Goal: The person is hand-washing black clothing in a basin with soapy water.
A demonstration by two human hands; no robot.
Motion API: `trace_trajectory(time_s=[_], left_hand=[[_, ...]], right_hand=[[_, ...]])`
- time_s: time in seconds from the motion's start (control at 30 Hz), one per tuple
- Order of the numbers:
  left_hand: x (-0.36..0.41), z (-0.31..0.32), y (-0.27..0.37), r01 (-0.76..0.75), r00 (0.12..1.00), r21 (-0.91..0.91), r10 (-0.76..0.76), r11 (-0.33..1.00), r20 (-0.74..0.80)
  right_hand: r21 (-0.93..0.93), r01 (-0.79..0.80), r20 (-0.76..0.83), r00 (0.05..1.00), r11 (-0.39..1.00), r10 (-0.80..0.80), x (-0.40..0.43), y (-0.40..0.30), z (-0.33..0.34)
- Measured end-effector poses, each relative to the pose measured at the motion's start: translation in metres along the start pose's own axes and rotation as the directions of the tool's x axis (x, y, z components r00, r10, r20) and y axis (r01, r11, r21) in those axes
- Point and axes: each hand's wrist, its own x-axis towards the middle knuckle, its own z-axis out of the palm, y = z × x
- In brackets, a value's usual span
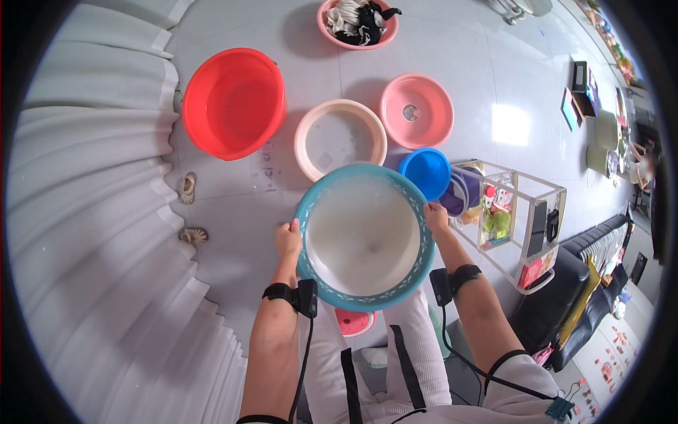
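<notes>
Both my hands hold a large teal-rimmed plastic basin [365,303] with cloudy, whitish water in it. My left hand [289,241] grips its left rim and my right hand [436,218] its right rim, thumbs on top. Just beyond it stands a pale pink basin [301,139] with a greyish inside, partly overlapped by the teal rim. A small blue basin [425,172] is close to my right hand. Farther off are a pink basin [439,114] with a small round object at its bottom, and a big red tub [233,106] at the left.
A pink basin [321,33] of black and white clothes stands at the far edge. White curtains [106,212] hang at left near a pair of sandals [188,188]. At right are a wheeled clear-sided cart [522,233] and a black sofa [551,291]; a person [643,167] is far off.
</notes>
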Motion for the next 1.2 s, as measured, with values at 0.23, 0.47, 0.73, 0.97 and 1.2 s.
trace_trajectory(time_s=[0.23,0.47,0.73,0.97,1.2], left_hand=[[0.003,-0.012,0.013,0.017,1.000,-0.032,-0.016,0.999,0.014],[0.009,-0.015,0.011,0.036,0.999,-0.001,-0.036,0.999,0.027],[0.021,-0.013,0.000,0.075,0.989,0.081,-0.085,0.994,0.123],[0.025,-0.014,0.003,0.075,0.988,0.056,-0.082,0.996,0.131],[0.026,-0.022,0.001,0.064,0.986,0.102,-0.079,0.993,0.148]], right_hand=[[-0.028,-0.022,0.032,0.999,0.999,0.023,-0.007,-0.026,-0.002],[-0.012,-0.057,0.056,0.997,0.998,0.058,-0.001,-0.025,0.005],[-0.045,-0.062,0.067,0.996,0.997,0.065,0.007,-0.026,0.010],[-0.044,-0.073,0.066,0.995,0.996,0.076,0.012,-0.020,0.013],[-0.057,-0.101,0.111,0.988,0.993,0.106,0.008,-0.027,0.017]])
